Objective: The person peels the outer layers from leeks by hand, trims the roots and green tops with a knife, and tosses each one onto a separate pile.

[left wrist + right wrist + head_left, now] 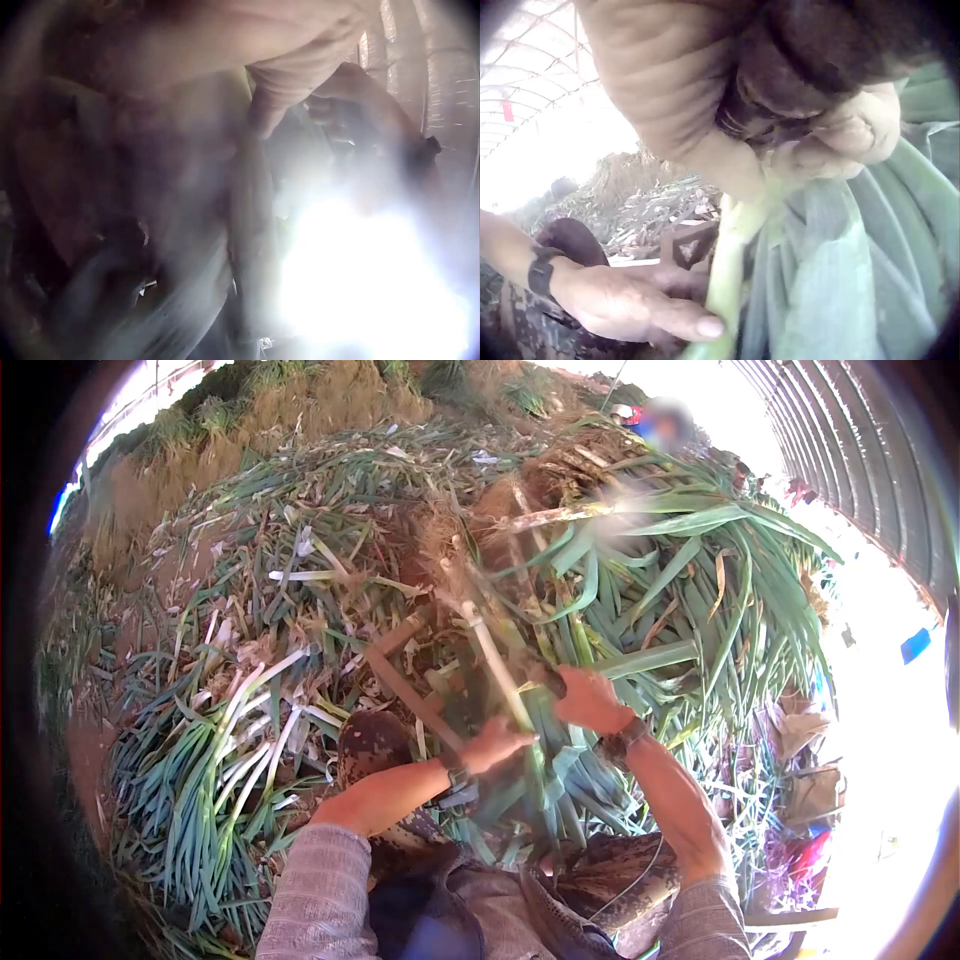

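Ribbed wall [865, 465] edges right; leafy heap [700, 585] crowds right hand [593, 702], grip clamped on leek [494, 665]; left hand [494, 745] clamped likewise.

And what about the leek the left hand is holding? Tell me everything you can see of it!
The leek is long and slim, with a smooth-looking stalk, whitish at the far end and pale green nearer the person. It slants, its far end pointing away from the person's lap. The left hand grips it along the greener part, and the curled right hand seems to pinch it too. Blur hides whether roots remain on it.
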Action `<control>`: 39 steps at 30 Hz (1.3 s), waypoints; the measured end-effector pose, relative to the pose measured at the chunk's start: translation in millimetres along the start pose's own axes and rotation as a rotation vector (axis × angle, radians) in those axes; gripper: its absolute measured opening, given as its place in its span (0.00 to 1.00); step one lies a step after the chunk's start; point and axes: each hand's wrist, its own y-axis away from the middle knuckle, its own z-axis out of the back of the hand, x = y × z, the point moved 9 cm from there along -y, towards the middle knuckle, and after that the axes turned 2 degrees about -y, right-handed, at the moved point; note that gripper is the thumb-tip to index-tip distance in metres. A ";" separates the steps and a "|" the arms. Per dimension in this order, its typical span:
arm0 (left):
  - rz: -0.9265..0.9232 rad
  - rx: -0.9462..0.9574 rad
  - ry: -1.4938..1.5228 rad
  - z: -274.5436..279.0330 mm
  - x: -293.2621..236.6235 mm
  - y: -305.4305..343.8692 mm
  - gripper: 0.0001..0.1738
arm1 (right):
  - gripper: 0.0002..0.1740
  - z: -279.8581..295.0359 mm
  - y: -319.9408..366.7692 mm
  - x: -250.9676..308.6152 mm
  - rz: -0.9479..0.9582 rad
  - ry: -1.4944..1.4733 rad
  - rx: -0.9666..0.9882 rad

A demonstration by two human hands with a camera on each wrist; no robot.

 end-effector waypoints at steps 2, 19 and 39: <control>-0.032 -0.020 0.024 2.6 -3.9 0.5 0.16 | 0.16 0.8 -5.6 -6.4 -0.035 0.052 0.044; -0.083 -0.010 0.268 15.6 -7.1 -5.3 0.19 | 0.23 -13.8 52.2 -34.5 -0.080 0.031 0.082; 0.224 -0.336 0.604 64.9 -3.3 -14.1 0.27 | 0.12 -17.5 127.1 -47.1 0.071 -0.097 0.040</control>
